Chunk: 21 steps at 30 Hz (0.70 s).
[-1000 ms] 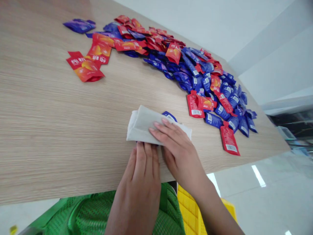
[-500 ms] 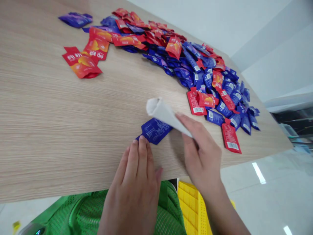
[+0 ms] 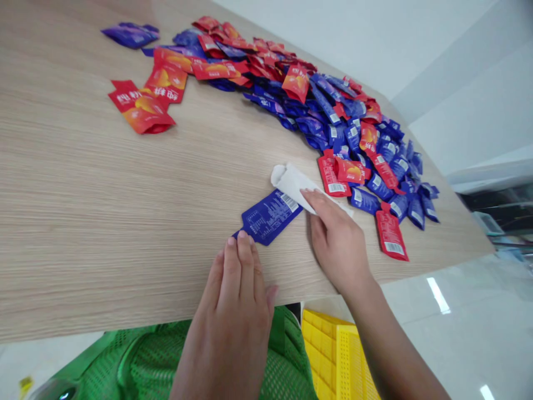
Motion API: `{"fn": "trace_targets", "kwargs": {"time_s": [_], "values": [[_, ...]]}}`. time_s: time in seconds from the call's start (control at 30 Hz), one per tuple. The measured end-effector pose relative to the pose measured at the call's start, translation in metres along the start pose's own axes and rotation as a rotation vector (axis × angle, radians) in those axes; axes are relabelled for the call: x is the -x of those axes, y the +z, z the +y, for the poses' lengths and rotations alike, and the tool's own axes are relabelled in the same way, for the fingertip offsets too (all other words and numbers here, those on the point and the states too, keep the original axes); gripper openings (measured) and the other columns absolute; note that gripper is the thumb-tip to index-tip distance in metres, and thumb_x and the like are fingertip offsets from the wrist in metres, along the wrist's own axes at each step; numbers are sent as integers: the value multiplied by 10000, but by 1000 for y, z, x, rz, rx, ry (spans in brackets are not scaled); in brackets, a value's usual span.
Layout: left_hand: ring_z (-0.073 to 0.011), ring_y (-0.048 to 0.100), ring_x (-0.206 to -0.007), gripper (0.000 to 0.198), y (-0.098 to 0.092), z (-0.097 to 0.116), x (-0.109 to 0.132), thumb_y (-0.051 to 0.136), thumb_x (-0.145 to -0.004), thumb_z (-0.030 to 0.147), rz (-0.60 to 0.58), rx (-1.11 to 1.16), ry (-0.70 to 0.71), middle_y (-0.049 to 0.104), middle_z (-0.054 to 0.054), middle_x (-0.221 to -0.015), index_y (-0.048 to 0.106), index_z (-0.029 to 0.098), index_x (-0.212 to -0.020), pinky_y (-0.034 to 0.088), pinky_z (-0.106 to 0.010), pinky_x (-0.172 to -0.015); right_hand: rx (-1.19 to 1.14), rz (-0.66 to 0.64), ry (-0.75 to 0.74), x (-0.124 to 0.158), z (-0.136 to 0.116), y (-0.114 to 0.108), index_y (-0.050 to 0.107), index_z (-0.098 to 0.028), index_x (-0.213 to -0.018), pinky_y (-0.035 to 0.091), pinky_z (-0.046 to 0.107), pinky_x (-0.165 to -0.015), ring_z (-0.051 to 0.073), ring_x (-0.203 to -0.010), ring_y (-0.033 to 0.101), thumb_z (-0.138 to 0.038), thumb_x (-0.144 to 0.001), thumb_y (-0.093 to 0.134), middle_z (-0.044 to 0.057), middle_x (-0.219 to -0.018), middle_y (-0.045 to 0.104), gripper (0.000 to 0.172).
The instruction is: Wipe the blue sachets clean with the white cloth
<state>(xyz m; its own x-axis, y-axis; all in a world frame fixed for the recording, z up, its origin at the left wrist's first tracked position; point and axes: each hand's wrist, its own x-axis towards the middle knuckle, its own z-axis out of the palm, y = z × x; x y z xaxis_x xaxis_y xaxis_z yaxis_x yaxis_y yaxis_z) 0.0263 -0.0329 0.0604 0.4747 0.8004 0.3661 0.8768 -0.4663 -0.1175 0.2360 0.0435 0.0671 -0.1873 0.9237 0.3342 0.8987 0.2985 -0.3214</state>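
Note:
A flat blue pouch (image 3: 268,219) lies on the table with its printed back and barcode facing up. My left hand (image 3: 233,300) is stretched out flat, its fingertips pressing the pouch's narrow spout end onto the table. In my right hand (image 3: 337,239) is a folded white wipe (image 3: 293,186), pinched between thumb and fingers. The wipe rests over the far right end of the pouch, near the barcode. Whether it is cloth or paper I cannot tell.
A long heap of blue and red pouches (image 3: 300,105) spreads along the table's far side. Two red pouches (image 3: 144,108) and one blue pouch (image 3: 131,34) lie at upper left. Below the table edge are a green mesh bag (image 3: 145,361) and a yellow crate (image 3: 333,350).
My right hand has slid the wipe to the right along the pouch and lowered it, uncovering the barcode. My left hand stays on the spout end.

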Motion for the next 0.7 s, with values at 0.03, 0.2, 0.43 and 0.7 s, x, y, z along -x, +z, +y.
{"fn": "trace_targets", "kwargs": {"time_s": [0.03,0.2,0.43,0.7], "values": [[-419,700,-1256,530,1,1,0,339,-1052,182,4,0,-1,635,-362,-1413,499,-181,-1403,636,-483,-978,7,28,46,1,1,-2,664,-176,-1450,511,545,-1195,285,-1397,639,-110,-1042,466,120,-1467,698,458],[-439,649,-1326,563,2,3,2,365,-1033,178,-27,3,-2,575,-384,-1470,429,-198,-1447,614,-496,-1042,-168,209,66,11,-26,-11,679,-274,-1429,521,513,-1190,245,-1336,677,-109,-1052,491,49,-1439,717,453],[-422,749,-1154,478,-5,0,-4,346,-961,95,-68,4,66,730,-332,-1265,665,-89,-1265,635,-550,-989,-253,-164,-346,15,-58,3,604,-207,-1510,432,485,-1277,225,-1548,464,-34,-1042,463,86,-1535,648,519],[-436,647,-1330,507,1,9,-1,359,-1033,129,19,27,-57,615,-358,-1440,479,-184,-1414,614,-512,-1035,-58,10,-20,2,-8,3,669,-258,-1458,492,550,-1218,252,-1435,606,-91,-1043,464,77,-1488,687,491]]}}
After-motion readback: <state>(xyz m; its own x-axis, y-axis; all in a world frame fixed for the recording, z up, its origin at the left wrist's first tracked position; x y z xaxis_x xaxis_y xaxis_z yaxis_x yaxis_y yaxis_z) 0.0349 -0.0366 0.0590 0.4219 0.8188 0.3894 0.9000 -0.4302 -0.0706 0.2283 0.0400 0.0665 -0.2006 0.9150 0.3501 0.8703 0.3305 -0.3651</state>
